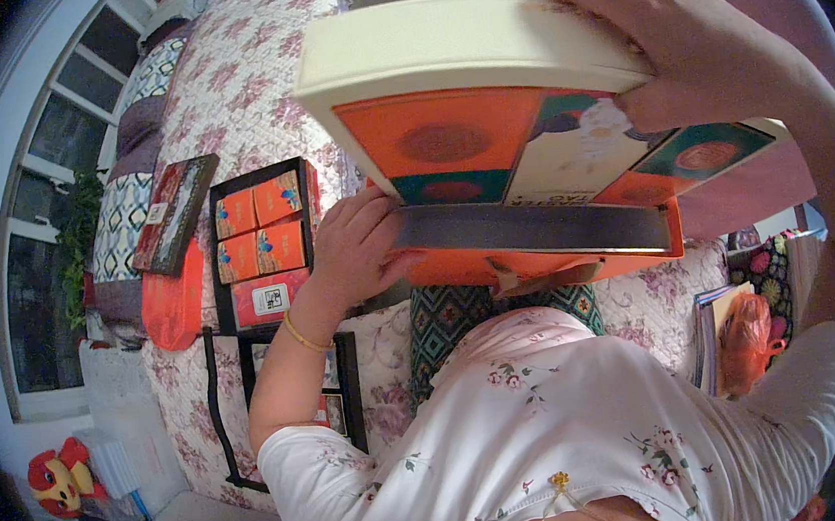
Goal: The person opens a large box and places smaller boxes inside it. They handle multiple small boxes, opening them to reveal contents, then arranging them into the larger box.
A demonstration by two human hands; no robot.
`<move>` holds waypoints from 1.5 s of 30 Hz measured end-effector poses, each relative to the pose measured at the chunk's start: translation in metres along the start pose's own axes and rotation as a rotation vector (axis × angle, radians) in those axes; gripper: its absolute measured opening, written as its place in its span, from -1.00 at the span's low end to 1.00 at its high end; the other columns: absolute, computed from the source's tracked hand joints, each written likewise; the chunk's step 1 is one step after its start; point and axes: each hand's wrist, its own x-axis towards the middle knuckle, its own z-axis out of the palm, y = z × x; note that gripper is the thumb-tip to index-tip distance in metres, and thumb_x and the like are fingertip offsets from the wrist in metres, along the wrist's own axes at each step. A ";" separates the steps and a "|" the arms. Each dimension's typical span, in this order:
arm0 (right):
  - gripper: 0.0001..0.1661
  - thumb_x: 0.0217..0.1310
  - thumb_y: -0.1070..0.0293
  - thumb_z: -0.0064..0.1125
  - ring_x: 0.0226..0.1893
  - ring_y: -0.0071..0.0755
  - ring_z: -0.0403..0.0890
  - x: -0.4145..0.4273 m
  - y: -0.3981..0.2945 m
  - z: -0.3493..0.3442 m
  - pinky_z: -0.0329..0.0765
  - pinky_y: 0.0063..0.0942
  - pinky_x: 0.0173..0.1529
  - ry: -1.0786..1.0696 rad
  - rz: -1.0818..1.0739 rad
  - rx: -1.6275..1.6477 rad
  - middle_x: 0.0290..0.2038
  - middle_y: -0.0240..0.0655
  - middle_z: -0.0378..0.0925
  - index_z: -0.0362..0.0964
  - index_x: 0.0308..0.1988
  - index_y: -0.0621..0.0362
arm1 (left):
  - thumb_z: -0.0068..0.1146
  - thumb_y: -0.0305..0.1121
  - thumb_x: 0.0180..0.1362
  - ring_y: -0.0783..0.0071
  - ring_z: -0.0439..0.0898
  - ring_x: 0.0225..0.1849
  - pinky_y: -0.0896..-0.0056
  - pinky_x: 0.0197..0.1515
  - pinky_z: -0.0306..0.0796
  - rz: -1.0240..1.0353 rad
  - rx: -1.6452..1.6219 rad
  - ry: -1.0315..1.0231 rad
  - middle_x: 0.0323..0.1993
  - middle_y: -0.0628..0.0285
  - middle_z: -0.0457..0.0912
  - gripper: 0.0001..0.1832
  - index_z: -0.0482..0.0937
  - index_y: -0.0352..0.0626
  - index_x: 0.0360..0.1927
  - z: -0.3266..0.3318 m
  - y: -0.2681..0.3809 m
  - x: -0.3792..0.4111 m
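My right hand (683, 46) grips the upper right end of a cream gift box (471, 37), which tilts above my lap. Orange, green and cream printed panels with round emblems and some writing cover the side facing me. Beneath it an orange gift bag (456, 268) stands open, its dark grey inside showing and a ribbon handle (540, 277) hanging at the front. My left hand (355, 244) holds the bag's left edge, close to the box's lower left corner; some of its fingertips are hidden. Whether the box touches the bag's rim, I cannot tell.
On the floral quilt (248, 66) to the left lie a black tray (225, 298) with orange packets, a dark flat box (176, 216) and a red bag (173, 306). A red plastic bag (746, 346) lies at right. Another person in pink (770, 8) is at upper right.
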 end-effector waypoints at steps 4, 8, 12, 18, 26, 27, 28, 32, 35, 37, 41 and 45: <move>-0.18 -0.41 0.32 0.30 -0.26 0.04 0.55 -0.003 -0.010 0.003 0.44 -0.20 -0.15 0.020 0.038 0.007 -0.28 -0.04 0.51 0.28 0.02 0.20 | 0.29 -0.05 -0.18 0.11 0.50 -0.03 0.13 -0.04 0.41 0.008 -0.026 0.035 -0.18 0.15 0.55 -0.56 0.56 -0.18 -0.32 0.008 -0.002 -0.005; -0.40 -0.06 0.23 0.16 -0.47 -0.12 0.59 0.021 -0.038 -0.042 0.51 -0.28 -0.42 -0.519 0.230 0.178 -0.45 -0.08 0.53 0.22 -0.07 0.40 | 0.29 0.00 -0.17 0.13 0.50 -0.07 0.14 -0.04 0.40 0.016 -0.015 0.092 -0.22 0.18 0.57 -0.56 0.57 -0.16 -0.37 0.014 0.001 -0.009; -0.44 -0.05 0.24 0.13 -0.47 -0.06 0.60 0.003 -0.031 -0.038 0.54 -0.29 -0.41 -0.333 0.050 0.194 -0.48 -0.04 0.53 0.23 -0.11 0.44 | 0.26 0.02 -0.09 0.10 0.49 -0.07 0.13 -0.05 0.38 0.002 -0.057 0.114 -0.23 0.18 0.57 -0.57 0.56 -0.17 -0.38 0.014 -0.001 -0.010; -0.46 -0.05 0.25 0.11 -0.42 -0.05 0.61 0.012 -0.036 -0.049 0.55 -0.27 -0.34 -0.463 0.170 0.178 -0.46 -0.02 0.54 0.24 -0.12 0.42 | 0.29 -0.06 -0.07 0.06 0.48 -0.07 0.18 -0.07 0.39 -0.044 -0.203 0.196 -0.16 0.05 0.52 -0.58 0.54 -0.22 -0.33 0.020 -0.001 -0.014; -0.53 -0.02 0.24 0.10 -0.48 -0.09 0.57 0.020 -0.024 -0.049 0.52 -0.24 -0.36 -0.526 0.192 0.262 -0.50 -0.09 0.51 0.25 -0.16 0.37 | 0.27 -0.19 0.02 0.16 0.43 0.00 0.24 0.00 0.37 -0.236 -0.462 0.215 -0.04 0.04 0.40 -0.62 0.49 -0.26 -0.21 0.019 0.006 -0.016; -0.53 -0.01 0.23 0.10 -0.48 -0.09 0.57 0.023 -0.017 -0.051 0.52 -0.24 -0.36 -0.559 0.189 0.328 -0.50 -0.09 0.51 0.25 -0.17 0.36 | 0.23 -0.20 0.05 0.19 0.43 0.00 0.25 0.02 0.35 -0.308 -0.620 0.278 -0.04 0.05 0.40 -0.64 0.49 -0.27 -0.21 0.018 0.009 -0.014; -0.53 -0.01 0.23 0.10 -0.48 -0.09 0.57 0.016 -0.025 -0.043 0.52 -0.24 -0.36 -0.478 0.173 0.232 -0.50 -0.09 0.51 0.25 -0.18 0.36 | 0.19 -0.22 0.08 0.21 0.43 0.00 0.25 0.04 0.34 -0.379 -0.780 0.342 -0.05 0.06 0.40 -0.66 0.48 -0.28 -0.20 0.017 0.013 -0.010; -0.54 -0.02 0.22 0.10 -0.48 -0.05 0.57 0.020 -0.033 -0.042 0.52 -0.22 -0.35 -0.445 0.216 0.113 -0.50 -0.06 0.51 0.25 -0.20 0.36 | 0.04 -0.34 0.15 0.32 0.44 -0.05 0.30 0.10 0.31 -0.506 -1.083 0.479 -0.06 0.09 0.42 -0.76 0.46 -0.31 -0.19 0.014 0.015 0.001; -0.55 -0.03 0.22 0.10 -0.46 -0.03 0.58 0.013 -0.027 -0.040 0.52 -0.21 -0.33 -0.391 0.158 0.131 -0.50 -0.03 0.51 0.26 -0.22 0.36 | 0.01 -0.45 0.13 0.33 0.45 -0.05 0.31 0.09 0.32 -0.692 -1.169 0.592 -0.07 0.10 0.43 -0.84 0.45 -0.31 -0.24 0.015 0.012 0.003; -0.54 -0.04 0.21 0.11 -0.45 -0.01 0.58 0.012 -0.026 -0.038 0.53 -0.21 -0.32 -0.362 0.143 0.147 -0.49 -0.02 0.51 0.26 -0.23 0.36 | -0.01 -0.50 0.12 0.34 0.45 -0.04 0.30 0.10 0.33 -0.752 -1.061 0.676 -0.07 0.10 0.44 -0.87 0.44 -0.30 -0.26 0.013 0.006 0.004; -0.55 -0.05 0.20 0.11 -0.41 0.02 0.59 0.016 -0.027 -0.039 0.54 -0.22 -0.29 -0.387 0.176 0.174 -0.48 0.02 0.53 0.28 -0.26 0.37 | 0.03 -0.47 0.12 0.31 0.45 0.01 0.22 0.14 0.29 -0.420 -0.589 1.008 -0.08 0.10 0.49 -0.80 0.38 -0.26 -0.18 -0.027 0.011 0.054; -0.54 -0.06 0.21 0.11 -0.38 0.04 0.61 0.009 -0.024 -0.032 0.55 -0.23 -0.26 -0.346 0.206 0.149 -0.45 0.06 0.54 0.33 -0.25 0.41 | 0.33 -0.24 -0.11 0.20 0.46 0.06 0.10 0.17 0.24 0.037 0.151 0.425 -0.02 0.03 0.51 -0.26 0.26 -0.24 0.15 -0.089 0.049 0.133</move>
